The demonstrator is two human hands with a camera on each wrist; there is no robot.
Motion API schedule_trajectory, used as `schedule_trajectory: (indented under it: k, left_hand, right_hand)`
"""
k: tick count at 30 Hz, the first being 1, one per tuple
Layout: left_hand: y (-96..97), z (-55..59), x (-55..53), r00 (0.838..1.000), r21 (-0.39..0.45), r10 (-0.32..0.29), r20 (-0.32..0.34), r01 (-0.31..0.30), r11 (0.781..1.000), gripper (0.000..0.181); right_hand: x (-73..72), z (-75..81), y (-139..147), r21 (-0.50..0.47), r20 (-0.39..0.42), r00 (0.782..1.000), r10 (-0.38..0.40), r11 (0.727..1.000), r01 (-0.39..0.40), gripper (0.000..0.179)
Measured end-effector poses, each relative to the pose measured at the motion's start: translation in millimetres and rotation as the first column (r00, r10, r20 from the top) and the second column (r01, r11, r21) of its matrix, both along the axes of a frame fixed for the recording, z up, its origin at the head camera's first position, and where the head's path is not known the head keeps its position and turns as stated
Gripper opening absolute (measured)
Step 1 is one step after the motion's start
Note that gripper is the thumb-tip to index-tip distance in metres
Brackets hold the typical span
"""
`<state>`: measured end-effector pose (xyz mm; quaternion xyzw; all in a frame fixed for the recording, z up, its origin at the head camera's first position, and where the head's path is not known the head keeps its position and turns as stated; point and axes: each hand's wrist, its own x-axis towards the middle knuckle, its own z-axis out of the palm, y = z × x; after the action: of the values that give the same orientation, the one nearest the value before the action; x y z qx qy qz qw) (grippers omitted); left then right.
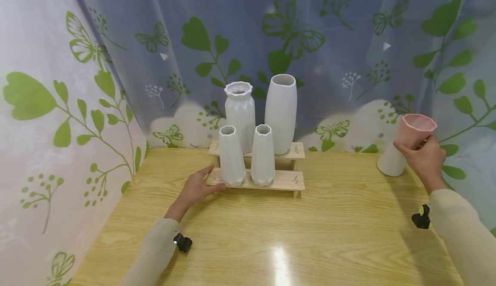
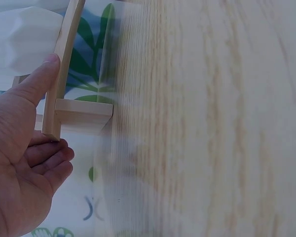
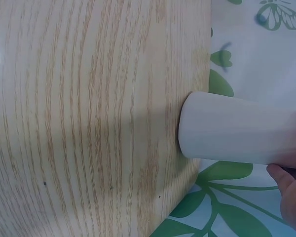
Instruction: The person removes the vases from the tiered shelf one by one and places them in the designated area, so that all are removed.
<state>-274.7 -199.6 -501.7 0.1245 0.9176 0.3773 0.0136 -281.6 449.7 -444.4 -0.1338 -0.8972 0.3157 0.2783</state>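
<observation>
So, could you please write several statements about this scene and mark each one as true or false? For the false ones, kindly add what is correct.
1. The left hand grips the lower wooden shelf. True.
2. The right hand holds the pink-and-white vase. True.
3. That vase has its white end on top. False: the pink end is on top.
4. The shorter white vases stand on the lower wooden shelf. True.
5. Three vases stand on the lower wooden shelf. False: two do.
6. In the head view, the pink-and-white vase is left of the lower wooden shelf. False: it is to the right.
</observation>
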Motion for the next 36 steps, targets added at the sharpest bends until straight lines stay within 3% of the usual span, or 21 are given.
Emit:
schedule_trajectory:
  k: [17,36]
  left_hand:
    - [-0.2,1.9,1.0,1.0,-0.011,0.005,-0.001,-0.005,1.0,0.1]
    - [0.6,-1.6,0.6,1.0,0.011,0.005,-0.013,-0.004,1.0,0.101]
  right_hand:
    - [2.8,-1.6,1.7,-0.019,0.045,0.999,-0.008,1.0,0.009,0.074]
    - [8.7,1.9,8.0,-0.014,0.1,0.994,0.045,0.999,-0.044,0.078]
